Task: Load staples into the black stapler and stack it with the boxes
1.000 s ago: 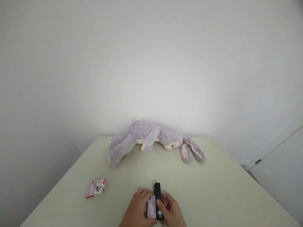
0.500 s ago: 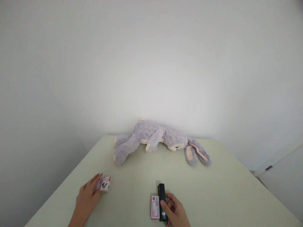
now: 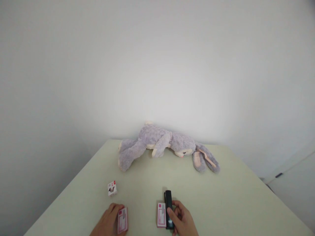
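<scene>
Keep the stapler [image 3: 168, 209] pinned flat and bring the box [image 3: 122, 220] in level. The right hand [image 3: 181, 220] wraps it, thumb on top, fingers curled shut; a second box [image 3: 161, 215] lies touching its left side. The left hand [image 3: 109, 223] pinches its box at the near edge; farther — a small carton [image 3: 112, 188], then a plush rabbit [image 3: 164, 146] on the table [image 3: 233, 196].

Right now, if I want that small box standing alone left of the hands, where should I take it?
Probably from above, pinching its two side faces. The small box stands upright on the table, apart from everything else, with open space all around. The left hand, holding a flat pink packet, is nearest to it.
</scene>
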Tool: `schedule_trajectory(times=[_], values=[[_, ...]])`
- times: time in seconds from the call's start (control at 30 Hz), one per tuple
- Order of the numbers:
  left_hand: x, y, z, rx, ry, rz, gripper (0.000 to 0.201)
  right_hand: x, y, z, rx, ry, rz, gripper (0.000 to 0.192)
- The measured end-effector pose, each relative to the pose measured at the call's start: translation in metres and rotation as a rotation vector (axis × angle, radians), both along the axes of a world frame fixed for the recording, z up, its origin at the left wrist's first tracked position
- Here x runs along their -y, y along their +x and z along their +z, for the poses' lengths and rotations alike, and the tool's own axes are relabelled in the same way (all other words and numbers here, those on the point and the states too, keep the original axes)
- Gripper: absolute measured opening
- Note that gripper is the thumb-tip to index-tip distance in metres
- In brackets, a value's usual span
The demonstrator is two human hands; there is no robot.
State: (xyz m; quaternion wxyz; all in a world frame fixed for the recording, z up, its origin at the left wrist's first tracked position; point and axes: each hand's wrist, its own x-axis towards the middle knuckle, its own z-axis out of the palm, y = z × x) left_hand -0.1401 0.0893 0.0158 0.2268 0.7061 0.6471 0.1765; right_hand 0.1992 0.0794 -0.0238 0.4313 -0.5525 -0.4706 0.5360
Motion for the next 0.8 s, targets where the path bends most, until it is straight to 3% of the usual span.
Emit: schedule_trajectory(times=[0.07,0.17,0.33,0.47,0.6,0.67,0.73,0.8], values=[[0.002,0.035,0.000,0.097,-0.021,-0.149,0.058,0.000,-0.001,0.001,-0.002,-0.001,-0.005,0.072],[0.000,0.081,0.012,0.212,0.032,-0.240,0.066,0.001,-0.001,0.003,-0.006,0.010,-0.009,0.070],[-0.009,0.125,0.041,0.270,0.041,-0.380,0.063,0.000,-0.001,0.001,-0.014,0.010,0.001,0.068],[-0.014,0.137,0.049,0.291,-0.017,-0.397,0.060,-0.001,-0.002,0.003,-0.001,0.012,-0.001,0.065],[-0.014,0.148,0.046,0.277,-0.042,-0.415,0.060,0.000,-0.002,0.009,0.028,0.004,0.006,0.067],[-0.014,0.148,0.041,0.271,-0.036,-0.434,0.069,0.003,0.000,0.008,0.053,0.024,-0.008,0.069],[-0.017,0.137,0.034,0.291,0.005,-0.407,0.083,0.010,0.005,0.001,0.086,0.074,-0.085,0.070],[-0.024,0.107,0.026,0.324,0.074,-0.265,0.073,0.019,0.011,-0.009,0.140,0.127,-0.204,0.073]])
